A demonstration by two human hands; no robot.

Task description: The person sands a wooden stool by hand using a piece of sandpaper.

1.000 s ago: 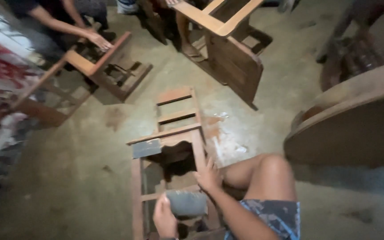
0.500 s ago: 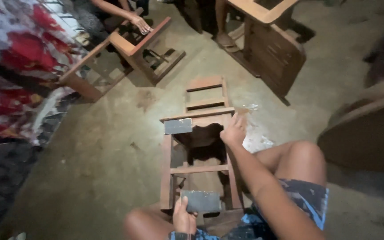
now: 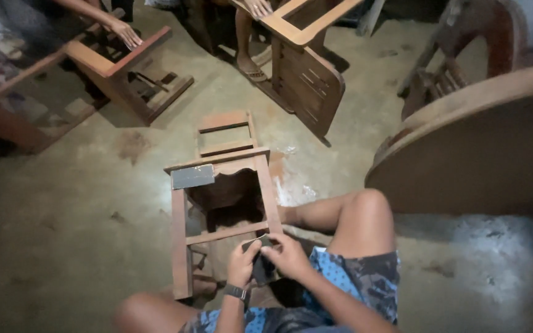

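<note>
Holding a small dark sheet of sandpaper (image 3: 260, 264) low in the middle of the frame, the left hand (image 3: 242, 264) and right hand (image 3: 286, 254) both pinch it by its edges. It looks thin, light and bendy, rough on one side. Just above it lies a wooden chair frame (image 3: 220, 203) on the floor (image 3: 81, 209).

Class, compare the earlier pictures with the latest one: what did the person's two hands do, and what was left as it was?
The right hand left the wooden frame and came back to join the left hand on the dark sanding sheet, now gripped by both. The second dark sheet on the frame's top rail stayed put, and the frame still lies on the floor.
</note>
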